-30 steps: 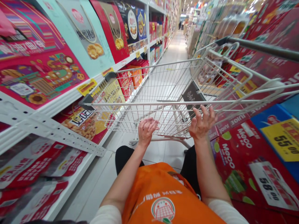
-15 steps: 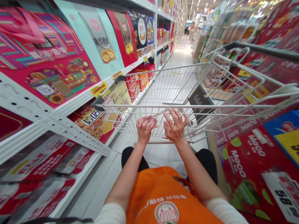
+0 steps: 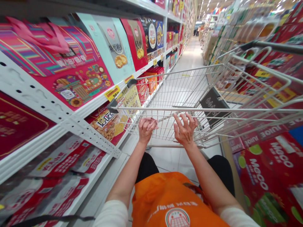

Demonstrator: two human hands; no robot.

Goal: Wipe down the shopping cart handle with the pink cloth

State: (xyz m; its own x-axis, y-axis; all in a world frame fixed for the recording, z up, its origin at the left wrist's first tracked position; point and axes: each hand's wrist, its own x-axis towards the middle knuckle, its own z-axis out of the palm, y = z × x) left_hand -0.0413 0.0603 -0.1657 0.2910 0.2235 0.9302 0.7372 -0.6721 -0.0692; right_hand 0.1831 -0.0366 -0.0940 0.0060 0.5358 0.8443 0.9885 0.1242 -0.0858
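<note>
A wire shopping cart (image 3: 165,109) stands crosswise in front of me, its dark handle (image 3: 276,46) at the upper right. My left hand (image 3: 147,130) is held up at the near side of the basket with its fingers curled in; whether anything is inside them I cannot make out. To its right, my right hand (image 3: 186,129) is raised with the fingers spread and slightly bent, holding nothing. Both hands overlap the cart's near wires in view, and whether they touch them is unclear. Below them is my orange apron (image 3: 175,195).
On the left, a white shelf (image 3: 94,102) carries gift boxes (image 3: 80,78) and, lower down, red-and-white packages (image 3: 59,157). Red drink cartons (image 3: 265,170) are stacked close on the right. The aisle floor (image 3: 189,56) runs away beyond the cart.
The whole scene has shifted to the right in view, shelf and cart together. My right hand has moved slightly away from my left; the left stays curled, the right spread.
</note>
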